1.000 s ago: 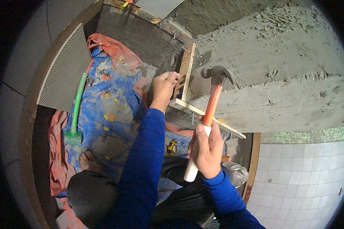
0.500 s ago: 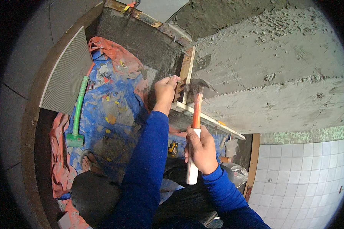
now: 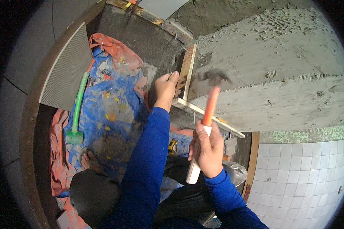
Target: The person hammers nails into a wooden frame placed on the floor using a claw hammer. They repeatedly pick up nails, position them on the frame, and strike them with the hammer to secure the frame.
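Note:
My right hand (image 3: pixel 209 150) is wrapped round the white grip of a claw hammer (image 3: pixel 210 107) with an orange neck. The hammer's dark head is smeared by motion, to the right of an upright wooden strip (image 3: pixel 187 70). My left hand (image 3: pixel 166 88) is closed, thumb pressed to the fingers, beside that strip's left face. Whatever it may pinch is hidden or too small to make out. A second wooden strip (image 3: pixel 210 116) runs from the foot of the first toward the right, with a nail (image 3: pixel 194 117) sticking out near it.
Wet grey mortar (image 3: pixel 256 76) covers the surface at right, above white wall tiles (image 3: pixel 294 171). On the left, a blue tarp (image 3: pixel 114 103) bears a green mallet (image 3: pixel 77 114); a ridged tile (image 3: pixel 68 70) leans beside it. A yellow-and-black tool (image 3: pixel 172 146) lies near my knees.
The hammer has swung to the right, away from the upright strip, and tilted, its head now blurred. My right hand has shifted slightly right; my left hand stays at the strip.

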Tool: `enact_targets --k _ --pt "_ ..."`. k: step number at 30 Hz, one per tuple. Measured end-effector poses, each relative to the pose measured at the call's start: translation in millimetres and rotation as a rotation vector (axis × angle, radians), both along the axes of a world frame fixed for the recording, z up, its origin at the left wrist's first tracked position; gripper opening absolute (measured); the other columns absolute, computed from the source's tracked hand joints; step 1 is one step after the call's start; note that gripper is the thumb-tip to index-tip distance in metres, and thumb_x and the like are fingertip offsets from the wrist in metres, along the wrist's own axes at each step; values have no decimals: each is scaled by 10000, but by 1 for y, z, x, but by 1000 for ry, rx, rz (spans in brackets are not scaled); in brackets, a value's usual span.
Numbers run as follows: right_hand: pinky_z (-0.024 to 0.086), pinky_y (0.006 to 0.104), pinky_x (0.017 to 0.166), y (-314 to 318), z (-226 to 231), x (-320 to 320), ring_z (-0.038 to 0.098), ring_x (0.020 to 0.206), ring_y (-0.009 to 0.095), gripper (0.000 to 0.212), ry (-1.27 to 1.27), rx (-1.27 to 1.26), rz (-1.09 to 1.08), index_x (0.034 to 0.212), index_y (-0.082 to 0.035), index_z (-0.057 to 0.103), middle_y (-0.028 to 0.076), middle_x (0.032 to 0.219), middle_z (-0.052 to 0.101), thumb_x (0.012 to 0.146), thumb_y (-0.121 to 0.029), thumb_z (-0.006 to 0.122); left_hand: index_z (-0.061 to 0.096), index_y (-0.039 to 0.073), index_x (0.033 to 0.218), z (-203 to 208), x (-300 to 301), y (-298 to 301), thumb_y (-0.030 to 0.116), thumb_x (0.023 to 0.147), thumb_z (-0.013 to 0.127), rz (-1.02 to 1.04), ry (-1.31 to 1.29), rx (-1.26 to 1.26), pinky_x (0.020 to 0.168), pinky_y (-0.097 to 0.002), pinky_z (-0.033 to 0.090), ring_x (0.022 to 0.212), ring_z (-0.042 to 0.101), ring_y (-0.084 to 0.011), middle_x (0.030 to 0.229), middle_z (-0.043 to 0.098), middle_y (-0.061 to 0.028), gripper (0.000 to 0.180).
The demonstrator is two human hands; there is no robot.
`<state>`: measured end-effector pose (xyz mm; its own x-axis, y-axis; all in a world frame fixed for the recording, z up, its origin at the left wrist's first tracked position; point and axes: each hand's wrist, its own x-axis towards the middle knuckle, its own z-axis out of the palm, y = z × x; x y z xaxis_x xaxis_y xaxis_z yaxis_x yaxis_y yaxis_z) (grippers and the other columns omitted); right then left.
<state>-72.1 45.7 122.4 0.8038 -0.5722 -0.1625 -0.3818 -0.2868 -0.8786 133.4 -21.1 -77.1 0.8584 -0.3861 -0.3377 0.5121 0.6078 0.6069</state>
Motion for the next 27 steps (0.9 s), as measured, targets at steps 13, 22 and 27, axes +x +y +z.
enact_targets --k 13,22,27 --pt "442 270 392 5 3 -1 542 437 125 241 37 -210 78 1166 -21 513 31 687 561 1124 -256 545 711 -10 820 2 -4 0 301 975 778 65 -66 129 665 -364 469 697 545 -133 736 650 -43 355" --pt "442 267 391 2 10 5 549 449 118 279 142 -48 11 1178 -21 530 18 686 548 1124 -294 550 725 5 879 5 -1 6 292 980 781 15 -116 205 711 -337 486 755 585 -128 805 686 -43 310" --pt "444 285 420 3 6 -1 585 471 131 234 -54 -299 42 1185 -6 519 41 699 597 1124 -231 543 729 -34 1190 8 -27 26 219 1022 726 -24 -64 -74 906 -308 514 1033 665 -155 1100 746 -82 303"
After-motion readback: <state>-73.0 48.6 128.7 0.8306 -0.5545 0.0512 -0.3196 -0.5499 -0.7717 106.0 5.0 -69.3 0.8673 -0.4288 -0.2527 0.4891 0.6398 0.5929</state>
